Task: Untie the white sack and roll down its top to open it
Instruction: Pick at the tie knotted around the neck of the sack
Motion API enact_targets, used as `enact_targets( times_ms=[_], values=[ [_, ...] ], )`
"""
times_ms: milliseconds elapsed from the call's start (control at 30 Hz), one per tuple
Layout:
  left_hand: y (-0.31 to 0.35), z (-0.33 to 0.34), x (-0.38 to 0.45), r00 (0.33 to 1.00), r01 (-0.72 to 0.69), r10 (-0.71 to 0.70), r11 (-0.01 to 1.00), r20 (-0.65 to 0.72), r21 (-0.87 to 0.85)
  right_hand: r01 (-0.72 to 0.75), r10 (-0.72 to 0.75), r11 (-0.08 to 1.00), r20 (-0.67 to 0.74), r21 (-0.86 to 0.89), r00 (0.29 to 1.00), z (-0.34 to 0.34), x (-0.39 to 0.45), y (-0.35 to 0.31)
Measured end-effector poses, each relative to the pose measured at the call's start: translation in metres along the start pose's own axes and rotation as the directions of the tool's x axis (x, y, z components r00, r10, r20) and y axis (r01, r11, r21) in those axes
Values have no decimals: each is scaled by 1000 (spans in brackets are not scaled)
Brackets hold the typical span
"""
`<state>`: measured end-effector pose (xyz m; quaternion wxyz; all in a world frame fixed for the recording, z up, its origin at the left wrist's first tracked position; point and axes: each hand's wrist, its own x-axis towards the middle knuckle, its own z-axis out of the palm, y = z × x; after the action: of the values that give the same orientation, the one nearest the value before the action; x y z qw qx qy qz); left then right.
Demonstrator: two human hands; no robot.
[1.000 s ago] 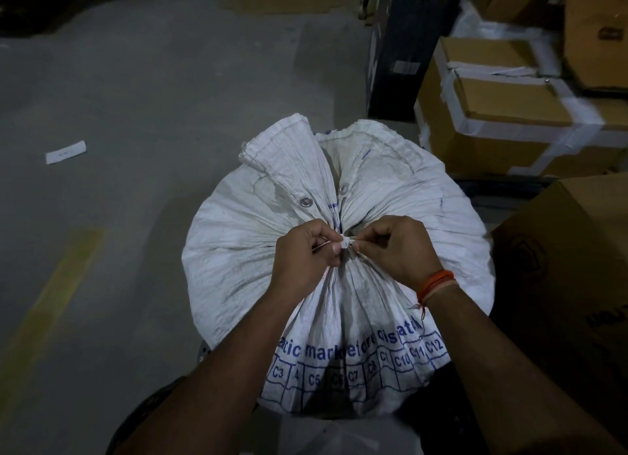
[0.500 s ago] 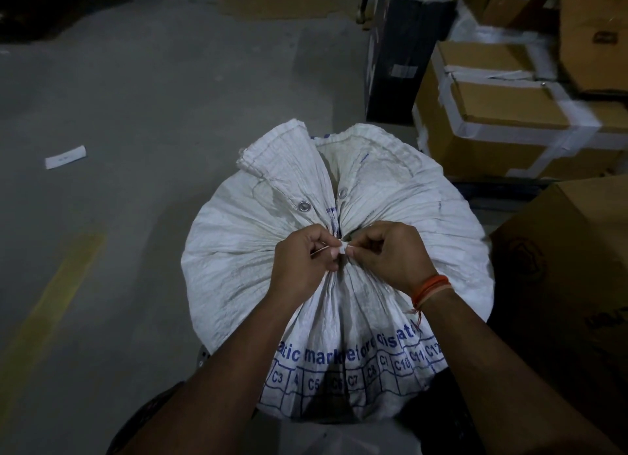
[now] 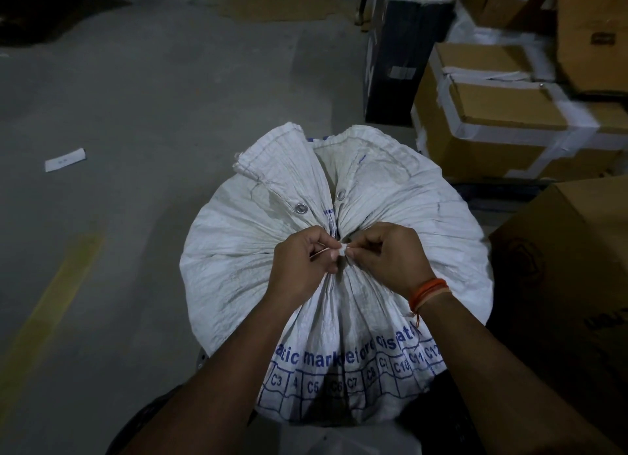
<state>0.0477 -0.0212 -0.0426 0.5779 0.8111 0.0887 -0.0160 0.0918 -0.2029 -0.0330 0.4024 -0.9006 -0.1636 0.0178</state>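
On grey floor (image 3: 142,114), both hands hide the white sack (image 3: 238,250)'s knot.

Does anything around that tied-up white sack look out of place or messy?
One thing: a white paper slip lies loose on the grey floor, left of the white sack. The sack looks intact, its neck still gathered where the left hand and right hand pinch the tie.

Both forearms reach forward and converge. The left hand (image 3: 302,264) and right hand (image 3: 390,257) sit knuckles up, fingers curled, fingertips pinching close together at the middle.
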Motion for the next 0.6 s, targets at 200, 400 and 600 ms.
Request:
enact_targets(
  times_ms=[200,400,600],
  values=[
    [2,1,0,1000,9,-9,1000,-11,7,-6,7,1000,36,-9,999,-6,-1,-2],
    [1,0,0,1000,12,-13,1000,-17,-25,-27,27,999,19,-29,999,-14,-1,-1],
    [1,0,0,1000,-6,6,1000,-8,-11,28,-28,997,1,-75,1000,-2,-1,-2]
  ],
)
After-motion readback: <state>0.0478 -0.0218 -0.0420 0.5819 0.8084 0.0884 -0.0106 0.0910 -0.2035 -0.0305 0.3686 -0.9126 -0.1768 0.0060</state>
